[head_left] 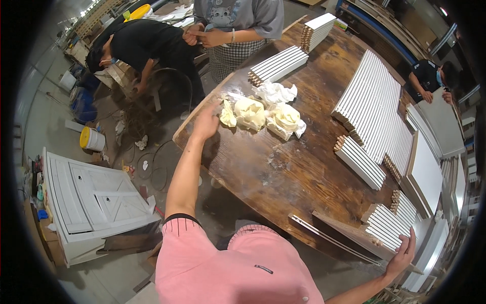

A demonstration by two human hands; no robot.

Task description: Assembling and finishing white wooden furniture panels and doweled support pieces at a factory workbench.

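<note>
My left hand [206,121] reaches to the table's left edge, beside crumpled pale yellow paper [228,114]. Its fingers look stretched out, with the tips close to the paper; whether they touch it I cannot tell. More crumpled wads, one yellowish [250,113] and one white [275,93], lie just right of it. At the lower right, my right hand [402,255] is open, its fingers extended beside the end of a stack of white strips [389,224]. Nothing shows in its grip.
The brown wooden table [273,172] carries more white strip stacks [372,104], [278,63] and white panels [426,172]. A person in grey [238,20] stands across, another bends at the left [152,45], a third holds a panel [441,121]. A white cabinet [101,197] and bucket [92,139] stand left.
</note>
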